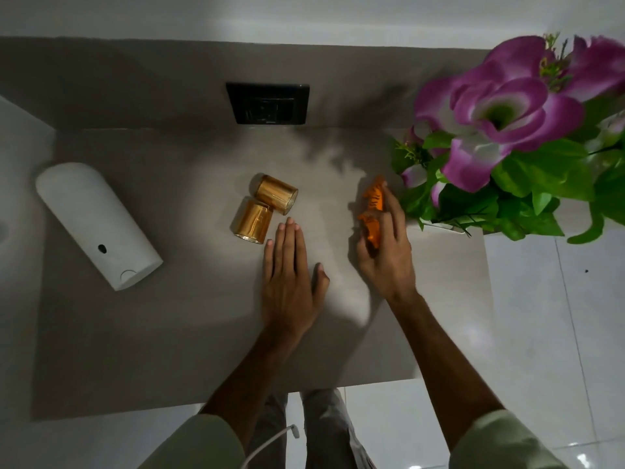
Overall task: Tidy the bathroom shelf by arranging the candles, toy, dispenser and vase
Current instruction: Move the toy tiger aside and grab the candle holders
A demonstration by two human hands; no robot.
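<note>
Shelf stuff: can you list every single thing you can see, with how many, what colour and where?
Candles: two, gold, lying on their sides touching, middle of shelf.
Dispenser: one, white, lying down, left side.
Toy tiger: one, orange with black stripes, right of candles, under the right hand.
Vase of flowers: one, purple-white blooms, green leaves, right end.
Wall plate: one, black, back wall.
Shelf: one, grey-beige.
Left hand: flat, open, beside the candles.
Right hand: gripping the toy tiger.
</note>
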